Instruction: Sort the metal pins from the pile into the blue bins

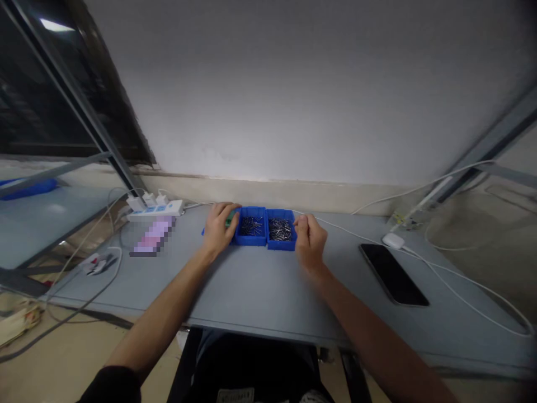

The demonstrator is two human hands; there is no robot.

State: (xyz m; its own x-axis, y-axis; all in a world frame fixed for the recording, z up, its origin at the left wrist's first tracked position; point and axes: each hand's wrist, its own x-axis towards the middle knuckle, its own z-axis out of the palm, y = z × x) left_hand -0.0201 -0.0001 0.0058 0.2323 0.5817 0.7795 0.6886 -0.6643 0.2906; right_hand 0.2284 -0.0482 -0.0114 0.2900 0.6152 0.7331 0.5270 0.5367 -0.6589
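Observation:
Two small blue bins stand side by side on the grey table, the left bin [250, 240] and the right bin [281, 245], each holding several small dark metal pieces. My left hand [218, 228] rests against the left bin's left side, fingers curled round a small green object [230, 218]. My right hand [309, 239] sits at the right bin's right edge, fingers pinched together; what they hold is too small to make out.
A white power strip [156, 210] with plugs lies at the back left, a blurred pink item [152, 237] near it. A black phone [393, 273] and a white charger [393, 240] with cables lie to the right. A wall rises behind the table [251, 285].

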